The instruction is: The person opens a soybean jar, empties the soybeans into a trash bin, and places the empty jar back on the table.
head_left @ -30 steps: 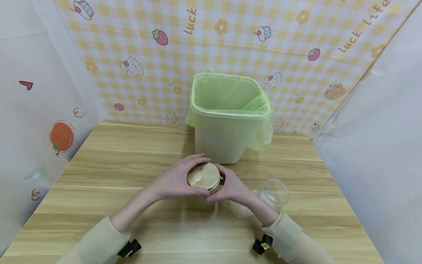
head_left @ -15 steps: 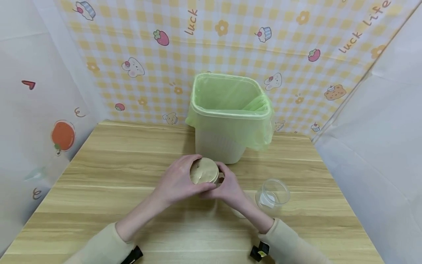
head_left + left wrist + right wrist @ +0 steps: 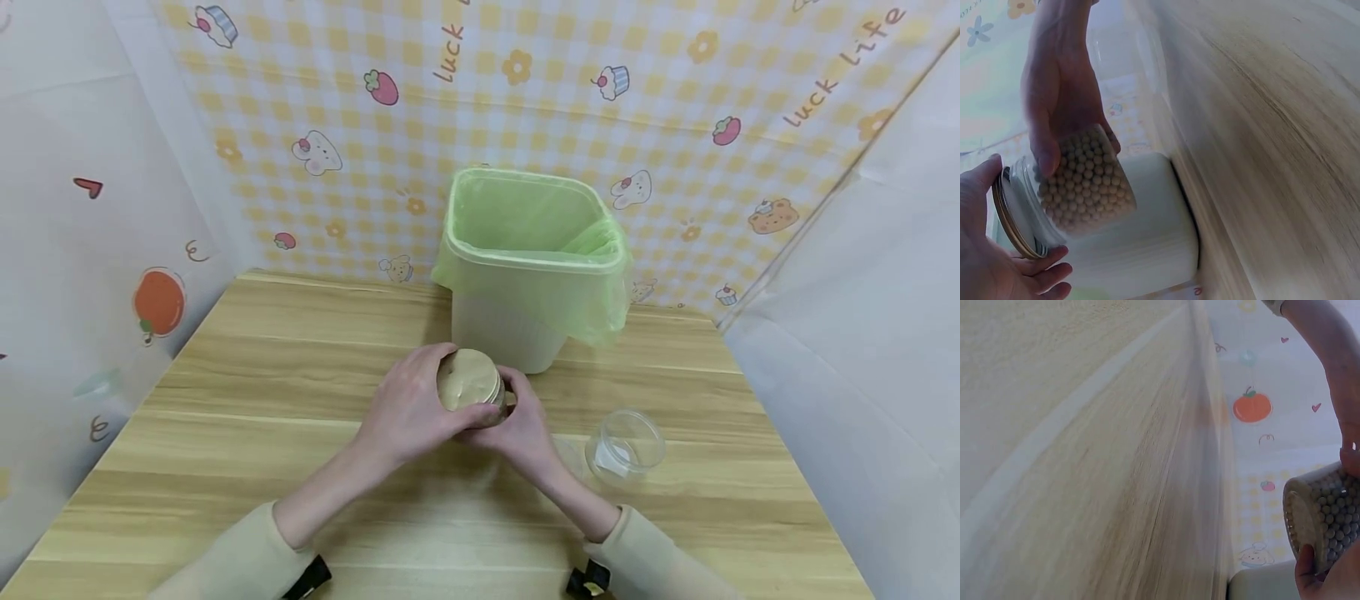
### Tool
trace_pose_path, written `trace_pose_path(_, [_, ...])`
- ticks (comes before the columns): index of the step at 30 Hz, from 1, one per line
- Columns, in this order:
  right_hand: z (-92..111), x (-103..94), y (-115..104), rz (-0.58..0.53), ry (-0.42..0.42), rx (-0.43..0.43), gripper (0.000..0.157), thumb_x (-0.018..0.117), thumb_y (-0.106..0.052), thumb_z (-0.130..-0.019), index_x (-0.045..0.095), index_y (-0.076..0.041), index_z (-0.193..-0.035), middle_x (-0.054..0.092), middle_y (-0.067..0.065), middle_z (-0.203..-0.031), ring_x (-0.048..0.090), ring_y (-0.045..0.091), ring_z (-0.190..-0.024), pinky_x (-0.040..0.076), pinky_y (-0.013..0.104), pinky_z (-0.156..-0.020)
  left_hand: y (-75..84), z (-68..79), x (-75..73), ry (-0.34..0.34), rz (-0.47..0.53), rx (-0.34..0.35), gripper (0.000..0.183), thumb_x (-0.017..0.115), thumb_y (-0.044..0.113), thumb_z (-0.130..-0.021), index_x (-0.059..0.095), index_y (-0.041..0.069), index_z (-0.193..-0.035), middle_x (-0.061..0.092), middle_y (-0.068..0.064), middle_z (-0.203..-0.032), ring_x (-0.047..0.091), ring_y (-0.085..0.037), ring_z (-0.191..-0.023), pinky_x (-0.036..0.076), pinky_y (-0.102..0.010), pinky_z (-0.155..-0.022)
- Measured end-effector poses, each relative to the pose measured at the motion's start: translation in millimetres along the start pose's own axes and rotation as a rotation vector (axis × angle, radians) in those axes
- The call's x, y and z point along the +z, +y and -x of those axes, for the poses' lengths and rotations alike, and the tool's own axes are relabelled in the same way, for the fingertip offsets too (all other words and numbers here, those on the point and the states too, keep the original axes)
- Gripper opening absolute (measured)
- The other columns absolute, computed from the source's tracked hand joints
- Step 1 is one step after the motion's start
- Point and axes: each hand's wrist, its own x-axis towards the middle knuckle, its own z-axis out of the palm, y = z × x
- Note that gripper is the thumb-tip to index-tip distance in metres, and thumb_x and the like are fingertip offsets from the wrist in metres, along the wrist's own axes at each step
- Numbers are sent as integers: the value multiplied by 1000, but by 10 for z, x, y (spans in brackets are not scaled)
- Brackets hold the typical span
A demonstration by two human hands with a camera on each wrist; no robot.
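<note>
A clear jar point(image 3: 1088, 181) full of small round pale beads is held up in front of the bin, tilted. Its gold lid point(image 3: 468, 379) faces up in the head view. My left hand point(image 3: 408, 404) grips the lid, thumb on the near side and fingers on the far side. My right hand point(image 3: 521, 429) holds the jar's body lower down, with fingers curled round its right side. In the left wrist view, a pale band shows between the lid's gold rim and the jar's neck. The right wrist view shows the jar's round base point(image 3: 1300, 519).
Behind the hands stands a pale bin point(image 3: 506, 321) lined with a green bag point(image 3: 592, 292). A clear plastic cup point(image 3: 626, 446) is on the wooden table point(image 3: 300, 367) at right, and a clear round piece point(image 3: 570, 457) lies beside it, partly behind my right forearm. Patterned cloth walls enclose the table.
My left hand has turned with the lid, its thumb swinging right across the near side. The jar has tilted slightly, showing more of its right side. The head view has shifted a little.
</note>
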Motion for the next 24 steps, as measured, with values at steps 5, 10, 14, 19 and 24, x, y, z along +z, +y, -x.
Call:
trace_pose_path(5, [3,-67,16,19,-13,30,87,98,-16,-62,55,-17,-138,61,4,-136,62,19,-116,51,27,-95,-45,-7,-62,-28,48,14,91,85,62,-72,55,10,-140,64,-8,-138,60,-32,-128,50,-51,-103])
trace_pose_path(10, [3,-167,16,30,-25,29,90,98,-14,-62,54,-14,-140,61,7,-138,62,23,-117,53,27,-94,-94,-19,-123,-62,46,24,93,85,59,-73,52,8,-144,62,-10,-141,58,-34,-130,49,-52,-105])
trace_pose_path(14, [2,-264,35,38,-37,43,93,99,-14,-62,52,-13,-142,61,8,-139,63,25,-119,54,27,-94,-140,-25,-152,-80,50,33,92,86,56,-74,50,9,-145,61,-10,-143,57,-34,-132,47,-53,-108])
trace_pose_path(19, [9,-400,71,38,-44,61,95,98,-12,-62,51,-11,-144,60,9,-141,60,27,-125,55,34,-98,-222,-13,-145,-94,38,47,87,84,56,-77,51,12,-144,61,-8,-141,57,-31,-130,49,-53,-104])
trace_pose_path(24, [12,-548,83,55,-35,77,98,99,-11,-61,50,-11,-146,58,11,-143,59,30,-128,53,43,-103,-284,-6,-115,-107,22,42,83,84,53,-77,52,13,-143,61,-8,-139,58,-30,-128,50,-51,-101])
